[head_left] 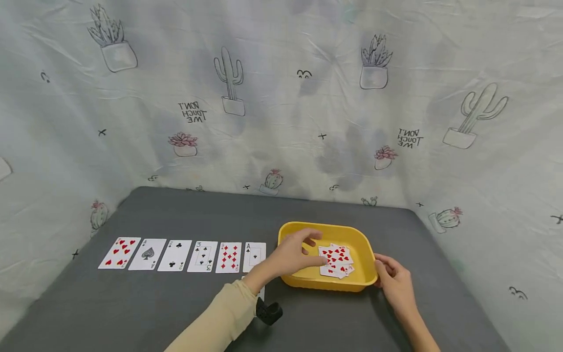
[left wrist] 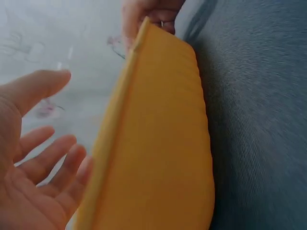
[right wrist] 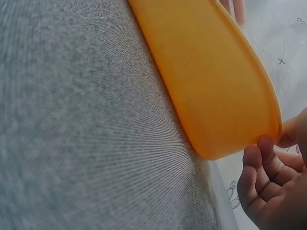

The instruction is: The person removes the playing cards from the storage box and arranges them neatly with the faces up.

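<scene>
A yellow plastic basket (head_left: 323, 226) stands on the dark table, with several overlapping playing cards (head_left: 338, 255), red hearts among them, lying inside. Over the basket's left part hovers my left hand (head_left: 290, 252), thumb and fingers spread apart and holding nothing. Its thumb tip overlaps the cards in the head view, and the left wrist view shows the palm and loosely bent fingers beside the basket's rim. At the basket's right end, my right hand (head_left: 396, 283) pinches the rim between thumb and fingers; those fingertips (right wrist: 265, 143) press the outer wall in the right wrist view.
Left of the basket, several face-up cards form a row, from a hearts card (head_left: 119, 253) to an ace of clubs (head_left: 254, 256). My left forearm partly hides another card (head_left: 261, 294) below that row. A cloth with cactus drawings (head_left: 281, 98) hangs behind the table (head_left: 110, 303).
</scene>
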`<action>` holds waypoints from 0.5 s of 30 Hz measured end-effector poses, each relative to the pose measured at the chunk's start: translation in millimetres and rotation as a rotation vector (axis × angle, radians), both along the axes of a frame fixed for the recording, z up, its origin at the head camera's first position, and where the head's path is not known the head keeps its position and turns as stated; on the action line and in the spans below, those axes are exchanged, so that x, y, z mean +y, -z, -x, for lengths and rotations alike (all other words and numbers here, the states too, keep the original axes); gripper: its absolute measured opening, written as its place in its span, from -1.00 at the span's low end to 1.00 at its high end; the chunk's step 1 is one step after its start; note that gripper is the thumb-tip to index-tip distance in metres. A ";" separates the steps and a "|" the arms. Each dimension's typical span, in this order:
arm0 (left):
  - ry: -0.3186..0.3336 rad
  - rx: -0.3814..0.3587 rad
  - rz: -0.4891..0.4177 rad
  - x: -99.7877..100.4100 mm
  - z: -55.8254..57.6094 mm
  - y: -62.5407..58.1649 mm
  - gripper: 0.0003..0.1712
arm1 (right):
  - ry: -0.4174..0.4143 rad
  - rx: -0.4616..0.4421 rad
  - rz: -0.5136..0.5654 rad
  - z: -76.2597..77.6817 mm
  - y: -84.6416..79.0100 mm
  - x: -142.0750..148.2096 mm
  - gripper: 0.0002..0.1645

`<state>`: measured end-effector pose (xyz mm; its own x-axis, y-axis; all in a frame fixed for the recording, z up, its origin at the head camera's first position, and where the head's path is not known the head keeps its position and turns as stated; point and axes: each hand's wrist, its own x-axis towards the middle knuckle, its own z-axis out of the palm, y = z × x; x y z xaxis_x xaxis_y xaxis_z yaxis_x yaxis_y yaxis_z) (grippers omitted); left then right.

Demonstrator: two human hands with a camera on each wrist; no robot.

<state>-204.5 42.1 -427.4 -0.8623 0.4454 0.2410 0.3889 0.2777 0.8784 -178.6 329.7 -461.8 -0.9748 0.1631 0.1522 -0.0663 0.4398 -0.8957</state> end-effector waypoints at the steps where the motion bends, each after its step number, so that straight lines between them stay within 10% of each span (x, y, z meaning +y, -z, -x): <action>1: 0.017 -0.016 0.005 6.0 5.8 2.0 -0.34 | 0.003 -0.005 -0.001 -0.1 -0.1 0.2 -0.59; 15: 0.053 -0.225 0.110 37.2 36.5 22.0 -0.30 | 0.015 -0.021 0.011 0.5 -1.0 -0.2 -0.59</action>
<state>-241.0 79.3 -449.4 -0.8636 0.5042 -0.0066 0.2035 0.3606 0.9103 -179.1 329.6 -460.8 -0.9752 0.1797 0.1294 -0.0403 0.4305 -0.9017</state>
